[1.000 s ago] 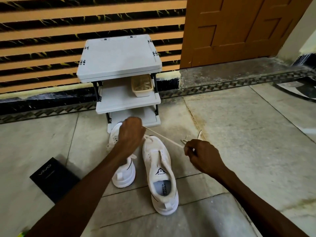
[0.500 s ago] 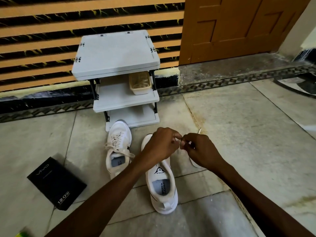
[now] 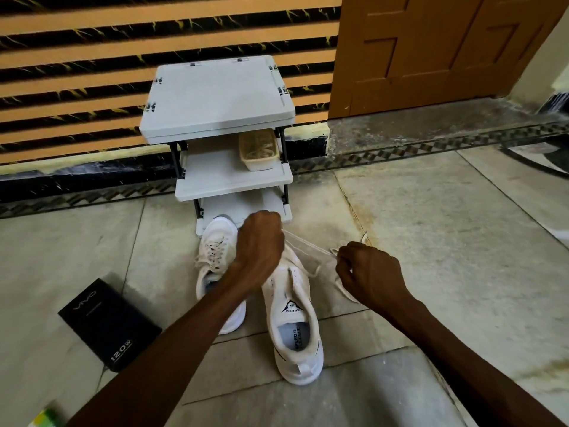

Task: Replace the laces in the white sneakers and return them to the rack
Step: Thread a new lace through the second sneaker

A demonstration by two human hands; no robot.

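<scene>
Two white sneakers stand on the floor in front of a grey three-tier rack. The left sneaker is laced; my left forearm crosses its heel. The right sneaker has bare eyelets near its tongue. A cream lace stretches taut between my hands above that shoe's toe. My left hand grips one end over the toe. My right hand pinches the other part to the right, and loose lace trails on the floor under it.
A cream basket with laces sits on the rack's middle shelf. A black box lies on the floor at the left. A brown door and a raised stone step are at the back right.
My hands had come together over the right sneaker half a second ago. Now they have parted, the left moving up toward the rack, pulling the lace taut.
</scene>
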